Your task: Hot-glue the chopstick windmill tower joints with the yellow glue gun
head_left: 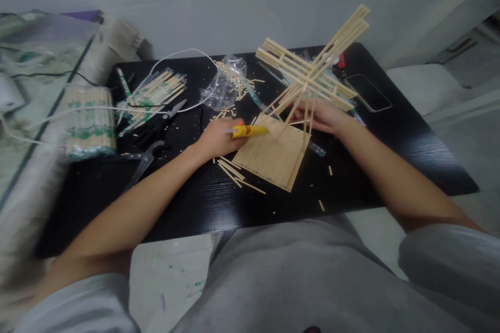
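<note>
My left hand (221, 137) is closed around a yellow hot glue gun (250, 131), whose front end points right over a square base of wooden sticks (273, 158). From this base rises a stick model with thin slanting legs and a large cross of paired sticks (312, 70) at the top, like windmill blades. Behind the legs, at the base's right rear corner, is my right hand (322, 116). Its fingers are curled in at the legs and partly hidden by them; it appears to grip the model there.
Several loose cut sticks (234, 170) lie left of the base. Scissors (146, 158), a wrapped bundle of chopsticks (89, 122) and more packaged chopsticks (156, 93) are at the left. A clear plastic bag (226, 86) sits behind, a phone (367, 92) at right. A white cable (156, 58) crosses the table.
</note>
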Demonstrator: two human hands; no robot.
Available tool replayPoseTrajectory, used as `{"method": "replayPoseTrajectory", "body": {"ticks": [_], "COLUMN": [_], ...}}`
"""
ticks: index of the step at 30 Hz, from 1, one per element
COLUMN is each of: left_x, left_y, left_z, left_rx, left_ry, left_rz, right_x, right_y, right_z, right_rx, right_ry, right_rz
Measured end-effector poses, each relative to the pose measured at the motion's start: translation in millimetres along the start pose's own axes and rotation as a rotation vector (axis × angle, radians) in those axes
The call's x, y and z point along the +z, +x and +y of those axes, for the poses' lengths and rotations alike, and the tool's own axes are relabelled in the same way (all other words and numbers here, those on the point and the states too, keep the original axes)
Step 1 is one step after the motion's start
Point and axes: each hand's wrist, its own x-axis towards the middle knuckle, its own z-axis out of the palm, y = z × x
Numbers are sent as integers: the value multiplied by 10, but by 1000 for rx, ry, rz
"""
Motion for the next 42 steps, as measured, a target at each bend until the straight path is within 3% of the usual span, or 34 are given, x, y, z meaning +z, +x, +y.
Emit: {"method": "replayPoseTrajectory", "body": {"ticks": [26,42], "left_x": [10,26], "left_y": [-4,-8], "left_z": [0,0], "left_rx": [-17,2], "left_ry": [-9,1], "left_rz": [-9,7], "right_x": [-10,122], "right_y": [-3,-73], "right_z": [0,-74], "right_rx": [25,67], "right_ry": [-2,22], "right_rz": [30,66]}}
